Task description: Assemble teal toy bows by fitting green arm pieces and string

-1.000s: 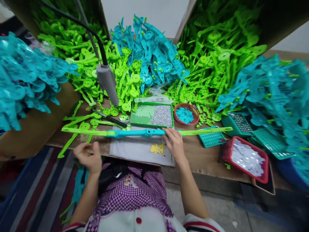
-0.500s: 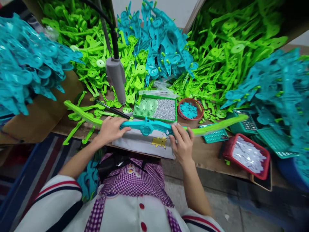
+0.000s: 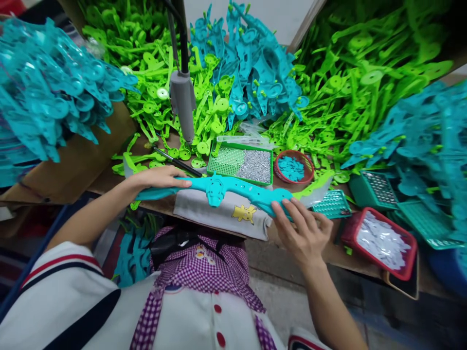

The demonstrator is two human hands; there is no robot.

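Observation:
A long turquoise plastic bow-shaped part with a raised middle boss spans the front of the bench, held between my hands. Lime-green pieces show at both its ends, the right green arm blurred by motion. My left hand is closed over the left side of the part, its thumb along the top. At the right end, my right hand grips with bent fingers on the near face; its thumb is hidden. Beneath the part lies a grey cloth with a yellow cartoon figure.
Behind the part sit a green tray of small metal pieces and a red basket of turquoise bits. A grey power screwdriver hangs above. Heaped green parts and turquoise parts surround the bench. A red bin holds white pieces.
My hands have moved farther apart toward the ends of the part. The part has turned to show another face, and its green arms no longer stretch out as far on either side.

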